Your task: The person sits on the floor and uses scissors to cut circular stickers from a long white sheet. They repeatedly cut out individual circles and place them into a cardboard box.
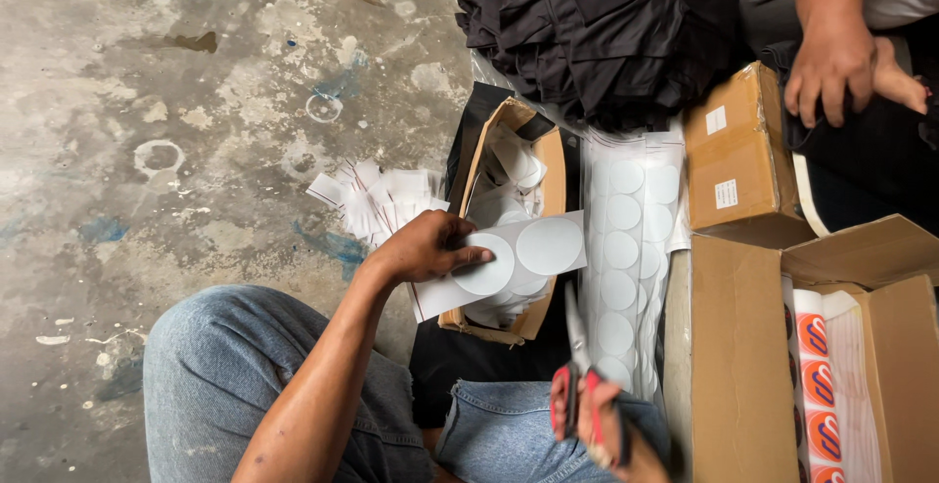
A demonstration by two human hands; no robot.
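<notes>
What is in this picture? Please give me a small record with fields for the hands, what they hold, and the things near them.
left hand: holds a white sheet with round stickers
right hand: grips red-handled scissors, blades pointing up toward the sheet
under the sheet: small open box with more round cutouts
right of it: long strip of white circles
floor: stained concrete, with paper scraps
far right: big carton with orange-printed rolls
top right: another person's hand by a closed box
</notes>
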